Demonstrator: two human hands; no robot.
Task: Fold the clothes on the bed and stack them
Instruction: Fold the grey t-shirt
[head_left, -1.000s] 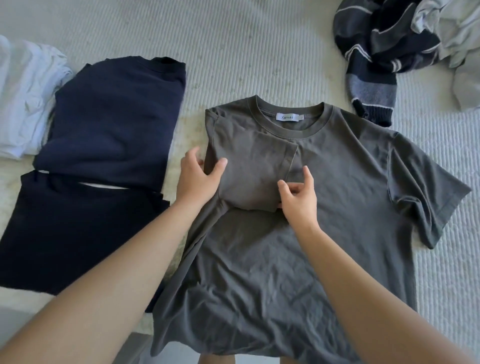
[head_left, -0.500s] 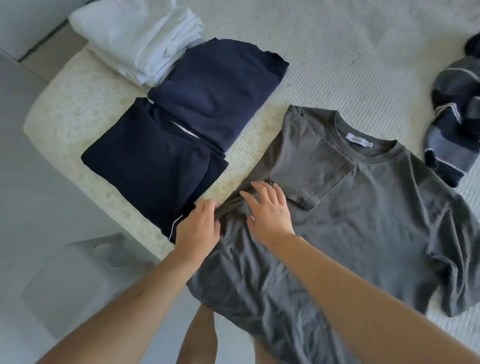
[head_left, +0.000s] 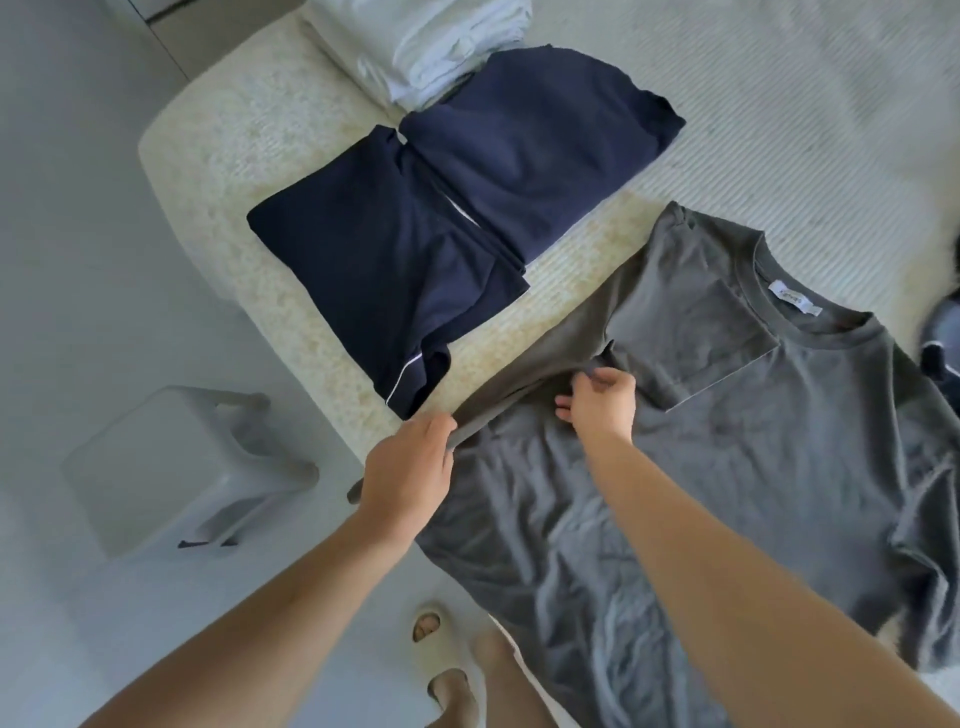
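Note:
A grey T-shirt (head_left: 753, 467) lies spread front-down on the bed, its left sleeve folded in over the chest and its hem hanging over the bed's edge. My left hand (head_left: 410, 467) grips the shirt's left side edge near the bed's edge. My right hand (head_left: 602, 400) pinches the fabric just below the folded sleeve. Two folded navy garments (head_left: 395, 280) (head_left: 540, 150) lie side by side to the left of the shirt. Behind them sits a stack of folded white clothes (head_left: 431, 47).
The cream bed (head_left: 234, 135) ends at a rounded corner on the left. A grey stool (head_left: 187, 462) stands on the floor beside it. My feet in pale slippers (head_left: 441, 654) show below. A dark striped garment (head_left: 943, 338) peeks in at the right edge.
The view has swung left and down. My left hand slid down along the shirt's side edge toward the bed's edge. My right hand went from lying flat to pinching the fabric.

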